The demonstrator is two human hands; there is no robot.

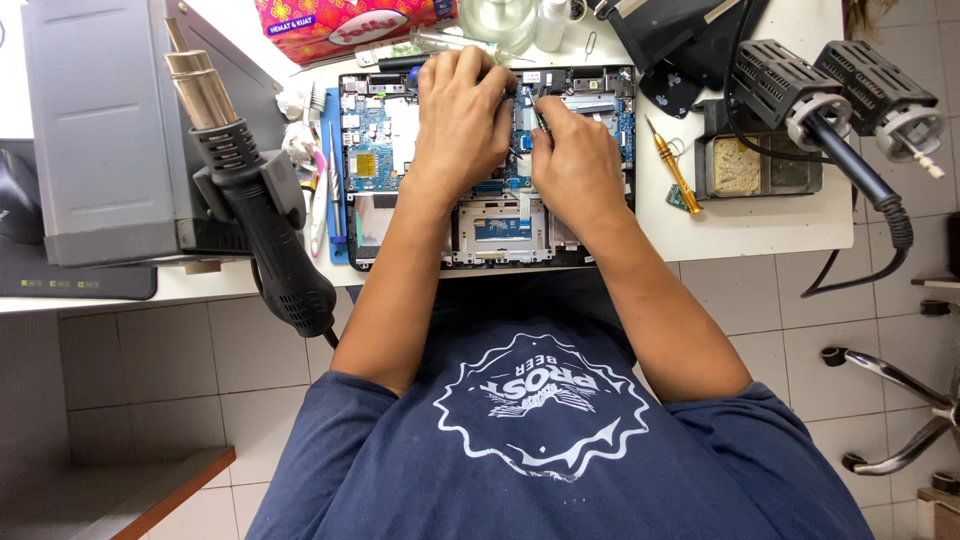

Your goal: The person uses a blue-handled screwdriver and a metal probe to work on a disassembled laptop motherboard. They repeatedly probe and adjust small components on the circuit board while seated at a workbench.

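The opened laptop [480, 165] lies on the white table [760, 215], circuit board up. Over its upper middle, the left hand [462, 115] presses flat, fingers together, while the right hand [578, 165], just beside it, pinches a thin dark tool [540, 115] angled toward the board.

Both hands sit on an opened laptop [490, 165] at 12 o'clock. The left hand [462, 115] presses flat on the blue board, while the right hand [575, 165] pinches a thin dark tool [538, 113]. A hot-air gun [262, 215] hangs at 9 o'clock; a gold screwdriver [675, 168] lies at 2 o'clock.
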